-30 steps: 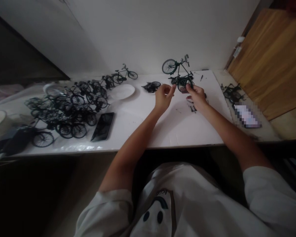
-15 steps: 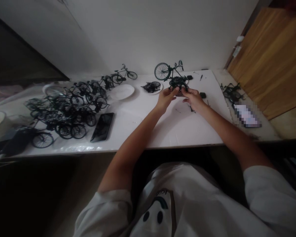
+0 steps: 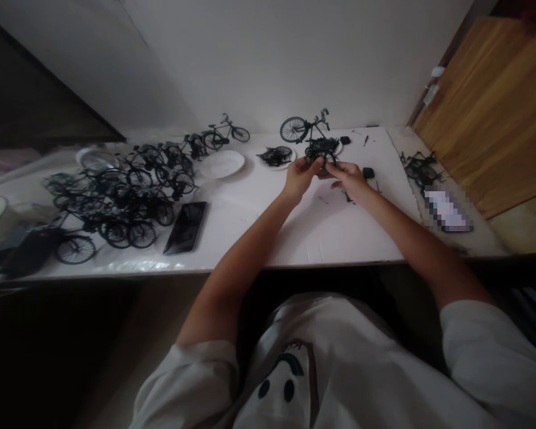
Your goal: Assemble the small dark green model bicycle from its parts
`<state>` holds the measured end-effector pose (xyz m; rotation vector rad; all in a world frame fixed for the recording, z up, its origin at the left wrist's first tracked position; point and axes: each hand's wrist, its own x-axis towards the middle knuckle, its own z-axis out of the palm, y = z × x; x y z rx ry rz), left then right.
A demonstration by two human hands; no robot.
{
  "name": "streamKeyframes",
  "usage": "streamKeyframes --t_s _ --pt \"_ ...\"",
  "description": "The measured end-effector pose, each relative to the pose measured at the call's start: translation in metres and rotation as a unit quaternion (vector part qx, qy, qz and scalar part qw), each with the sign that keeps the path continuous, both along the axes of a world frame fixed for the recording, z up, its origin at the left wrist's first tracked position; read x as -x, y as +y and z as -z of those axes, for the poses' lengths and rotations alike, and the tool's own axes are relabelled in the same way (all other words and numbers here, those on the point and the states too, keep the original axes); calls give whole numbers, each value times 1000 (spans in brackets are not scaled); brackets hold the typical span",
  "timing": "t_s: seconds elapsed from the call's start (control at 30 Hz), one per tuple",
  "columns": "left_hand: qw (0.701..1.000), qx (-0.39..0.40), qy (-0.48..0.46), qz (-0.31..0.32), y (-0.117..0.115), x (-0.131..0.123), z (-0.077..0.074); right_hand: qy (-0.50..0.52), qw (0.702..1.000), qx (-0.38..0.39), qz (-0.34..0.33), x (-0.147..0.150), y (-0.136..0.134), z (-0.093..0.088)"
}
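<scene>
Above the white table (image 3: 268, 238), my left hand (image 3: 300, 176) and my right hand (image 3: 347, 179) meet, both closed on a small dark model bicycle wheel (image 3: 329, 157). The thumbs press near its lower rim; whether a frame is joined to it is hard to make out. Just behind lies a plate heaped with dark model bicycle parts (image 3: 325, 145). A model bicycle (image 3: 310, 127) with one large wheel visible stands at the back, its handlebar at the right. Left of my hands, a small plate holds more dark parts (image 3: 274, 155).
Many assembled model bicycles (image 3: 125, 196) crowd the table's left side. Near them are a white plate (image 3: 223, 164) and a black phone (image 3: 186, 227). At the right lie small black pieces (image 3: 368, 173), more dark parts (image 3: 422, 168) and a blurred-out phone (image 3: 449, 208) beside a wooden board (image 3: 495, 113).
The wheel piece in my hands has turned, and my right fingers have shifted slightly left along it. The view has tilted a little; everything on the table stays in place.
</scene>
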<state>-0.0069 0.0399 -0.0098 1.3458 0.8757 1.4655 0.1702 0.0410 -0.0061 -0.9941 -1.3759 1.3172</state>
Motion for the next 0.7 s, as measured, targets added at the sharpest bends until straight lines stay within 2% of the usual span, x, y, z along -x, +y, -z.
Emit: streamKeyframes --t_s 0.17,0.3,0.53,0.7 --pt "1000 1 -10 -15 3 2 1 -31 996 -46 69 0 3 3" --pt "1000 -3 0 -6 6 2 2 -12 990 -89 105 -2 7 1" --pt "994 9 32 102 2 -4 4 49 995 -81 36 -1 7 -3" --pt "991 13 31 132 -2 -4 3 61 994 -75 50 2 7 0"
